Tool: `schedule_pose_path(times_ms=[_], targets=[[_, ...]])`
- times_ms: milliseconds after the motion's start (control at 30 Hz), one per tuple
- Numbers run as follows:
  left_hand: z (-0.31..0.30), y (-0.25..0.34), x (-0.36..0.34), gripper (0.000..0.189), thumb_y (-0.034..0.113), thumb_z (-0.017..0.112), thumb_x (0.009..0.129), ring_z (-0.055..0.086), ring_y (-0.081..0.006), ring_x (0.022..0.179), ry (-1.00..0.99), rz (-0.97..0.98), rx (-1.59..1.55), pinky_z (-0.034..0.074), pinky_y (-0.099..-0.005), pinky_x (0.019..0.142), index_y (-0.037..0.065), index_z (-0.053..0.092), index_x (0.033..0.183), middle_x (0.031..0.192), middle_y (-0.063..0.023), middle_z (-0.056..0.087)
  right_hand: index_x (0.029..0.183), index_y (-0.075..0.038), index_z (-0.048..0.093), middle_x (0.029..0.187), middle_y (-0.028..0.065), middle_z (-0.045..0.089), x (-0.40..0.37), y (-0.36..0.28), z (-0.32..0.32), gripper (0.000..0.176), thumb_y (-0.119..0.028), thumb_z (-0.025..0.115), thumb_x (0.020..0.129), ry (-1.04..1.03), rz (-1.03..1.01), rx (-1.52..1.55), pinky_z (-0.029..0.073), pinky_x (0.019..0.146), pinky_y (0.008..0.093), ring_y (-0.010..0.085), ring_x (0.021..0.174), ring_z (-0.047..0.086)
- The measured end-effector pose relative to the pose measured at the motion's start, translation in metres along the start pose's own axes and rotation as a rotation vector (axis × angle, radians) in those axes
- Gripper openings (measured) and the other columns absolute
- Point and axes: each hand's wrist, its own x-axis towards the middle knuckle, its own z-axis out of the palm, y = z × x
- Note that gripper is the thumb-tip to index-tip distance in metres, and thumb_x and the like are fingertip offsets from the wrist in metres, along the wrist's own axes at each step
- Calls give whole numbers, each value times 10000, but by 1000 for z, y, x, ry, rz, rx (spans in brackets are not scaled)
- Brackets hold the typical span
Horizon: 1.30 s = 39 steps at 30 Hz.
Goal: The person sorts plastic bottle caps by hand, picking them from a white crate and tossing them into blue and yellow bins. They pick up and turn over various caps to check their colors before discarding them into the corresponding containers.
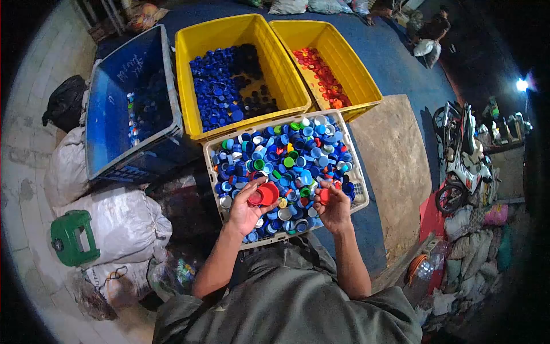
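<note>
Over the white crate (pixel 359 189), just in front of the person's lap, both hands work among a heap of mixed caps (pixel 286 155) in blue, white, green and red. The left hand (pixel 243 213) is turned palm up, its fingers curled around a few large red caps (pixel 265 195) that lie stacked against the thumb. The right hand (pixel 336 211) hovers close beside it over the same heap, fingers pinched on one small red cap (pixel 324 196). Behind the crate and touching its far rim stand two yellow bins side by side: the left yellow bin (pixel 223 31) holds dark blue caps (pixel 220 86), and the right yellow bin (pixel 346 54) holds a thinner layer of sorted red caps (pixel 321 77). A blue bin (pixel 114 97) leans tilted to the left of them, with a few caps inside. Stuffed sacks (pixel 117 221) and a green plastic stool (pixel 71 238) lie on the floor at the person's left, and a motorbike (pixel 464 160) stands well apart on the right.
</note>
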Motion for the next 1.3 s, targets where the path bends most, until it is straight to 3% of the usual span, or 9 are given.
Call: schedule_pose_path(times_ms=[133, 233, 267, 400, 767, 967, 1067, 1200, 1300], targets=[[4, -3, 7, 351, 248, 461, 970, 573, -291, 1125, -17, -59, -43, 475, -566, 945, 36, 522, 1243, 1214, -135, 578, 1182, 14, 536, 1195, 215, 582, -7, 1, 0, 391, -230, 495, 879, -61, -3, 98, 519, 866, 378, 307, 1045, 606], [15, -7, 10, 357, 273, 476, 969, 574, -293, 1125, -10, -57, -66, 473, -577, 945, 28, 524, 1223, 1208, -143, 581, 1238, 36, 503, 1249, 224, 543, -7, -5, 7, 479, -115, 484, 784, -110, -21, 99, 495, 937, 400, 320, 1097, 584], [20, -10, 12, 358, 280, 482, 967, 573, -296, 1127, -11, -45, -63, 472, -574, 949, 24, 528, 1214, 1201, -150, 584, 1272, 54, 472, 1289, 230, 509, -8, -10, 13, 611, -45, 466, 669, -102, 4, 135, 466, 991, 416, 339, 1148, 554], [53, -21, 27, 322, 214, 526, 943, 580, -278, 1114, -8, 30, 6, 492, -548, 943, 21, 539, 1201, 1202, -142, 584, 1300, 28, 419, 1323, 226, 470, 9, -24, 5, 665, 57, 458, 637, -201, -21, 142, 406, 1069, 440, 359, 1224, 498], [164, -67, 211, 266, 154, 470, 945, 574, -304, 1089, -84, 0, -35, 481, -511, 969, -21, 521, 1138, 1147, -172, 584, 1261, 101, 386, 1196, 211, 522, 121, -148, -16, 473, 172, 349, 796, 30, -312, 44, 528, 927, 390, 307, 1089, 582], [195, -85, 373, 337, 182, 560, 894, 527, -370, 1082, 54, 9, 38, 442, -477, 1008, -31, 450, 1130, 1130, -232, 524, 968, 99, 509, 934, 170, 555, 272, -207, -47, 265, 164, 392, 738, 10, -315, -101, 565, 710, 334, 249, 775, 588], [214, -73, 392, 448, 181, 622, 859, 487, -388, 1163, 150, 134, 94, 375, -465, 1074, -30, 412, 1194, 1191, -289, 485, 841, 69, 515, 850, 154, 544, 280, -234, -12, 144, 114, 413, 751, 38, -285, -64, 563, 642, 343, 236, 710, 572], [207, -39, 377, 621, 211, 635, 855, 400, -358, 1286, 66, 183, 104, 341, -441, 1101, -60, 334, 1326, 1350, -228, 423, 1164, 219, 342, 1272, 342, 424, 318, -252, -13, 434, 158, 370, 736, -21, -294, -81, 548, 827, 410, 416, 1092, 558], [185, -4, 343, 489, 210, 612, 873, 498, -354, 1201, 35, 248, 118, 387, -445, 1072, -51, 439, 1248, 1257, -233, 516, 1291, 249, 181, 1419, 382, 247, 309, -250, -18, 570, 188, 362, 754, -71, -316, -24, 457, 1024, 437, 461, 1250, 431]])
